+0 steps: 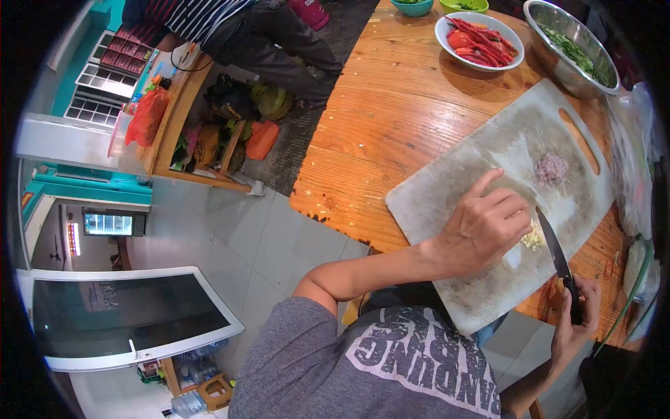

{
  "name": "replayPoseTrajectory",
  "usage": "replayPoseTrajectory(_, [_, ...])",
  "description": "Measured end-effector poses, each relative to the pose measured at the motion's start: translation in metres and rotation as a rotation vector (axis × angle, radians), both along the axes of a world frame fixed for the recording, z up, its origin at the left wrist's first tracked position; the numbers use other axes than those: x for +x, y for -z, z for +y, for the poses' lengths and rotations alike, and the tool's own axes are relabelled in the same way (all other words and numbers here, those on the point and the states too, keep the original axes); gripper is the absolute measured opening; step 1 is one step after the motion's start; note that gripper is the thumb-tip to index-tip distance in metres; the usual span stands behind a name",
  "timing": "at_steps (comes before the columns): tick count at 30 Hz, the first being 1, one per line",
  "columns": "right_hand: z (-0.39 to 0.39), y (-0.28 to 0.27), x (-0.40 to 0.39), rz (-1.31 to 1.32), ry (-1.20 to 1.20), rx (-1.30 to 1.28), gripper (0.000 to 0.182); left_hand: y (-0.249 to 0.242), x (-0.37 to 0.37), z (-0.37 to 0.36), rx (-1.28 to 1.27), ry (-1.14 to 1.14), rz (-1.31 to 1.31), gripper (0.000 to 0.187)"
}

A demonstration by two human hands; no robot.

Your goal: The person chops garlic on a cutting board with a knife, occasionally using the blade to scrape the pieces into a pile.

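Observation:
My right hand (578,307) grips the black handle of a kitchen knife (553,241), its blade lying across the cutting board (460,164). Over the board, my left hand (492,223) is bent with most fingers curled and one sticking out. Its fingertips are close to the knife tip, and whatever they hold, if anything, is hidden. Pale yellow chopped bits, perhaps garlic (534,239), lie between that hand and the blade. Farther up the board sits a small heap of finely chopped shallot or onion (551,170).
A white bowl of red chillies and tomato (481,43) and a steel bowl of chopped greens (576,52) stand on the wooden table (363,126). Plastic bags (631,160) lie along the right side. Another person (258,42) stands beyond the table near a shelf.

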State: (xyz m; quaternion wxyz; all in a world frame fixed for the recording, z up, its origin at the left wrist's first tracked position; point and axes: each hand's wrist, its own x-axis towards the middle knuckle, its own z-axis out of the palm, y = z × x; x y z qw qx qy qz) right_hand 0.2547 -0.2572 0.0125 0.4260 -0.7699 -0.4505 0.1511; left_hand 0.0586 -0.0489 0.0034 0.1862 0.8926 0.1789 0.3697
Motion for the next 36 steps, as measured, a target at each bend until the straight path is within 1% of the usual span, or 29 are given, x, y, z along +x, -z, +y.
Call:
replayPoseTrajectory(2, [0.000, -0.002, -0.001, -0.032, 0.000, 0.007, 0.024, 0.000, -0.002, 0.001, 0.007, -0.023, 0.029, 0.016])
replayPoseTrajectory(4, [0.002, -0.002, -0.003, -0.186, -0.042, 0.056, 0.026, -0.005, -0.004, 0.003, -0.002, -0.039, 0.063, 0.021])
replayPoseTrajectory(5, [-0.001, -0.003, -0.005, -0.283, -0.027, 0.050, 0.027, -0.010, -0.009, 0.005, -0.021, -0.024, 0.078, 0.025])
replayPoseTrajectory(6, [0.006, -0.006, -0.017, -0.267, 0.054, 0.084, 0.030, -0.014, -0.014, 0.004, -0.015, -0.024, 0.083, 0.027])
replayPoseTrajectory(9, [0.013, -0.008, -0.021, -0.485, 0.004, 0.165, 0.034, -0.017, -0.024, 0.008, -0.003, -0.033, 0.143, 0.028])
replayPoseTrajectory(11, [0.015, -0.008, -0.022, -0.635, -0.011, 0.154, 0.039, -0.022, -0.024, 0.001, 0.000, -0.049, 0.175, 0.032])
replayPoseTrajectory(13, [0.018, -0.008, -0.021, -0.716, -0.028, 0.155, 0.039, -0.028, -0.027, -0.005, 0.023, -0.078, 0.210, 0.037])
replayPoseTrajectory(14, [0.019, -0.005, -0.025, -0.742, -0.050, 0.165, 0.039, -0.030, -0.030, -0.011, 0.038, -0.057, 0.234, 0.040])
replayPoseTrajectory(16, [0.025, -0.007, -0.026, -0.773, -0.091, 0.181, 0.036, -0.035, -0.025, -0.022, 0.073, -0.016, 0.277, 0.048])
replayPoseTrajectory(17, [0.028, -0.008, -0.025, -0.791, -0.119, 0.192, 0.035, -0.025, -0.028, -0.025, 0.105, 0.046, 0.292, 0.059])
replayPoseTrajectory(21, [0.038, -0.017, -0.027, -0.839, -0.216, 0.246, 0.030, -0.020, -0.029, -0.033, 0.157, 0.125, 0.318, 0.061])
replayPoseTrajectory(24, [0.047, -0.015, -0.028, -0.898, -0.233, 0.318, 0.029, -0.025, -0.024, -0.033, 0.167, 0.081, 0.404, 0.062])
replayPoseTrajectory(27, [0.053, -0.021, -0.029, -0.907, -0.259, 0.321, 0.027, -0.034, -0.023, -0.040, 0.068, 0.097, 0.467, 0.062])
replayPoseTrajectory(30, [0.059, -0.025, -0.030, -0.917, -0.267, 0.331, 0.025, -0.031, -0.023, -0.041, 0.117, 0.103, 0.433, 0.058])
replayPoseTrajectory(33, [0.059, -0.023, -0.032, -0.935, -0.287, 0.338, 0.023, -0.029, -0.020, -0.039, 0.048, 0.104, 0.375, 0.061])
replayPoseTrajectory(36, [0.061, -0.022, -0.031, -0.942, -0.304, 0.357, 0.019, -0.032, -0.018, -0.034, 0.008, 0.125, 0.402, 0.059])
